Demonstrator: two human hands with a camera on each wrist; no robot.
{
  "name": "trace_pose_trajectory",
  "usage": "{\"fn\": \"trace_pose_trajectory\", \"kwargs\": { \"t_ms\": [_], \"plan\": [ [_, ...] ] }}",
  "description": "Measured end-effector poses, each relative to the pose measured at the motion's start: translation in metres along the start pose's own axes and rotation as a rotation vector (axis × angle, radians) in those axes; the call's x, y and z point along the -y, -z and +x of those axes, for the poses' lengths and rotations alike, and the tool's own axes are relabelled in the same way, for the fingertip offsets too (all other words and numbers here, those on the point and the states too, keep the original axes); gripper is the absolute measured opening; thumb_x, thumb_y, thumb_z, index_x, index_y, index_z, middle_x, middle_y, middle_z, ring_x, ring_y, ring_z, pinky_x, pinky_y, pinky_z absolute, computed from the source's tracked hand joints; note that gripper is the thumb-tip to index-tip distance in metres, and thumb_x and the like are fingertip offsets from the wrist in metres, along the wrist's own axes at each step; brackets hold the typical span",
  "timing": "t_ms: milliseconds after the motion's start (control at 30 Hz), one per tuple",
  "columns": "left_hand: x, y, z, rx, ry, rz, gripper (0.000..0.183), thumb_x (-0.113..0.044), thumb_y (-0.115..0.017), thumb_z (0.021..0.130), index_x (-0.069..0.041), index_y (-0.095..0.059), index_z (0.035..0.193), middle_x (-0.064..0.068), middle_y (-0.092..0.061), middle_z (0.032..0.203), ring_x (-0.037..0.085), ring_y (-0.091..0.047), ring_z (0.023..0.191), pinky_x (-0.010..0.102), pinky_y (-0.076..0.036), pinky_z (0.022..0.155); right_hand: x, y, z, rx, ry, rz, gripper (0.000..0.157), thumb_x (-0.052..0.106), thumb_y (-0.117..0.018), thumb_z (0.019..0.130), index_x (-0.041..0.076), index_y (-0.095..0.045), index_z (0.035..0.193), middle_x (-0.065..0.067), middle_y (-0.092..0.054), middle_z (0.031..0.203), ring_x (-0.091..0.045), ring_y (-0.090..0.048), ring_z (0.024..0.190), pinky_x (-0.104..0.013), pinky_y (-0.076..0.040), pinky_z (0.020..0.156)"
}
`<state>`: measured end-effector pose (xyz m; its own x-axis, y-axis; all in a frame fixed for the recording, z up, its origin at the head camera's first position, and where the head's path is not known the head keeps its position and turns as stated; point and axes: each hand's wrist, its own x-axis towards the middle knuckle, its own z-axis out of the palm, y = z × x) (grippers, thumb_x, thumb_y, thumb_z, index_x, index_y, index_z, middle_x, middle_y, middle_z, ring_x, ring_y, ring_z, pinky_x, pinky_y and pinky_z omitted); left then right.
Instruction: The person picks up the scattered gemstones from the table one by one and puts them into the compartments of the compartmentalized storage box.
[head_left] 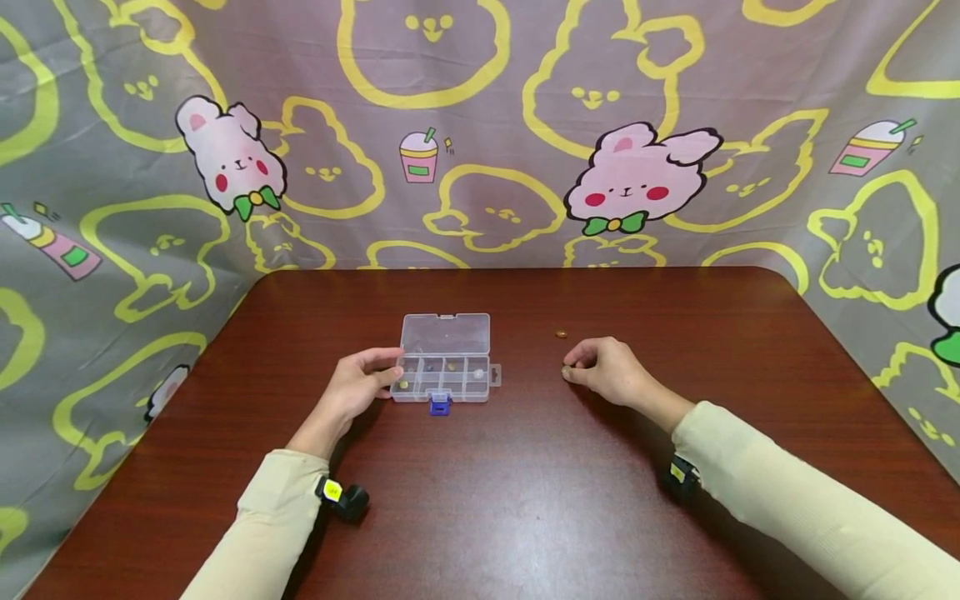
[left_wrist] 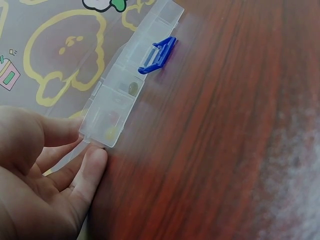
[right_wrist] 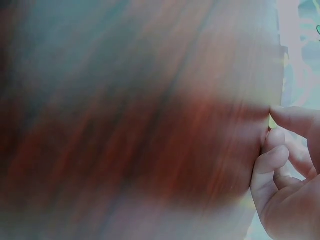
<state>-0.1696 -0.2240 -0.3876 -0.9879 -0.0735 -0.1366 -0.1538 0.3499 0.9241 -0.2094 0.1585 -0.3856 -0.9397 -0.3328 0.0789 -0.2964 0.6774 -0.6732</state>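
A clear plastic compartment box (head_left: pixel 440 381) lies on the table with its lid (head_left: pixel 446 333) raised at the back and a blue latch (head_left: pixel 439 406) hanging at the front. Several of its compartments hold small pill-like pieces, among them a yellow one (head_left: pixel 403 385) at front left and a white one (head_left: pixel 478 374) on the right. My left hand (head_left: pixel 362 382) grips the box's left end between thumb and fingers. To the right of the box, my right hand (head_left: pixel 611 372) pinches a small yellowish-green piece (right_wrist: pixel 272 122) at the tabletop, mostly covered by the fingertips.
Behind my right hand, a small amber oval piece (head_left: pixel 561 334) lies on the dark red-brown wooden table (head_left: pixel 495 500). A hanging tab (head_left: pixel 495 375) sticks out from the box's right side. A patterned curtain (head_left: pixel 480 192) hangs behind the table's far edge.
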Motion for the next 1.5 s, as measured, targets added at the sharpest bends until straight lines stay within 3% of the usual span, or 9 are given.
{"fn": "trace_pose_trajectory", "kwargs": {
  "t_ms": [767, 1267, 1500],
  "plan": [
    [0.0, -0.001, 0.0, 0.01, -0.022, -0.012, 0.038, -0.005, -0.067, 0.096, 0.001, -0.062, 0.133, 0.023, -0.062, 0.129, 0.018, -0.065, 0.091, 0.027, -0.057, 0.068, 0.001, 0.003, -0.004, 0.019, 0.018, 0.014, 0.006, 0.01, -0.078, 0.085, 0.007, -0.073, 0.085, 0.002, -0.063, 0.072, -0.013, -0.052, 0.064, -0.028, -0.041, 0.056],
    [0.0, 0.0, 0.002, 0.009, -0.016, -0.014, 0.038, -0.005, -0.066, 0.096, 0.001, -0.063, 0.133, 0.023, -0.062, 0.13, 0.02, -0.065, 0.094, 0.027, -0.057, 0.069, 0.002, 0.006, -0.007, 0.044, -0.038, 0.084, 0.005, 0.006, -0.075, 0.086, 0.005, -0.071, 0.087, -0.002, -0.061, 0.067, -0.015, -0.056, 0.055, -0.028, -0.047, 0.05],
    [0.001, 0.001, 0.001, 0.008, -0.006, -0.003, 0.038, -0.006, -0.066, 0.096, -0.001, -0.063, 0.133, 0.022, -0.062, 0.131, 0.022, -0.065, 0.096, 0.027, -0.057, 0.07, 0.004, 0.011, -0.008, 0.045, -0.072, 0.104, 0.006, 0.007, -0.074, 0.088, 0.004, -0.07, 0.089, -0.004, -0.065, 0.073, -0.017, -0.058, 0.056, -0.031, -0.05, 0.052]
  ]
}}
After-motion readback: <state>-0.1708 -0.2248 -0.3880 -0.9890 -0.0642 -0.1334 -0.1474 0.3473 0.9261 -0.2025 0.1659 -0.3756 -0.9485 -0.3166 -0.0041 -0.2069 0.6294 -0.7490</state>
